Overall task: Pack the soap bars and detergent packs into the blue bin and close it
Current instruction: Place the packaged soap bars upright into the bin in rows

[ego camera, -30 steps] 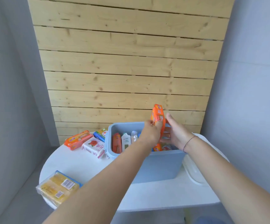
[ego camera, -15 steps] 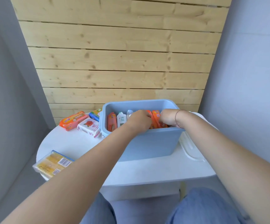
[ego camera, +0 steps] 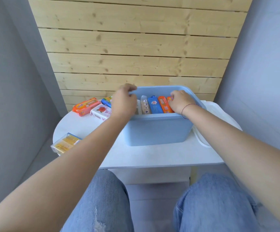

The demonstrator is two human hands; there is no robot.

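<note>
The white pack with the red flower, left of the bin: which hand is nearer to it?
Left. The left hand is at the bin's left end, beside the white flower pack; the right hand is inside the bin's far right end.

Both bare forearms are stretched forward from the lower corners of the view, above knees clad in blue jeans. The left hand (ego camera: 124, 102) is held palm down with its fingers (ego camera: 130, 88) curled over. The right hand (ego camera: 181, 101) is lowered palm down, fingers bent and pressed downward. A thin red string is worn around the right wrist. The two hands are kept well apart.
</note>
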